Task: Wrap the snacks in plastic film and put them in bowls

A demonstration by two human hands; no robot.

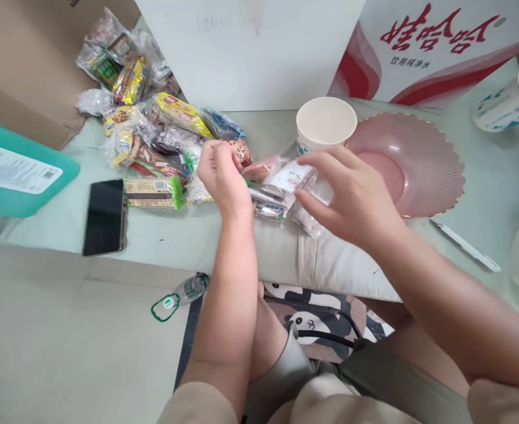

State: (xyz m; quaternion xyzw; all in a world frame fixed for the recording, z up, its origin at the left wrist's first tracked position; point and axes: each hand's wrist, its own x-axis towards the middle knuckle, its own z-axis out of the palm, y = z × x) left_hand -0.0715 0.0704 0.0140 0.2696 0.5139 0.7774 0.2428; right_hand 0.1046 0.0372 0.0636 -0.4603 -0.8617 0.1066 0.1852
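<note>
My left hand (222, 176) is curled closed over the right side of a heap of wrapped snacks (171, 144). A brown cookie packet (240, 151) shows just beyond its knuckles; whatever lies inside the fingers is hidden. My right hand (351, 191) hovers palm down with thumb and fingers apart, holding nothing that shows. Under and beside its fingertips lie a white packet (289, 175) and a clear-wrapped packet (307, 221). Small silver packets (268, 206) lie between my two hands. Behind the right hand stand a white paper cup (325, 121) and a pink scalloped bowl (436, 165).
A black phone (104, 217) and a green-ended snack bar (153, 193) lie at left, near a teal container (25, 171). Large white boxes (259, 59) stand behind. At right are a white pen-like tool (466, 244) and another paper cup (502, 106). A bottle (191, 288) is below the edge.
</note>
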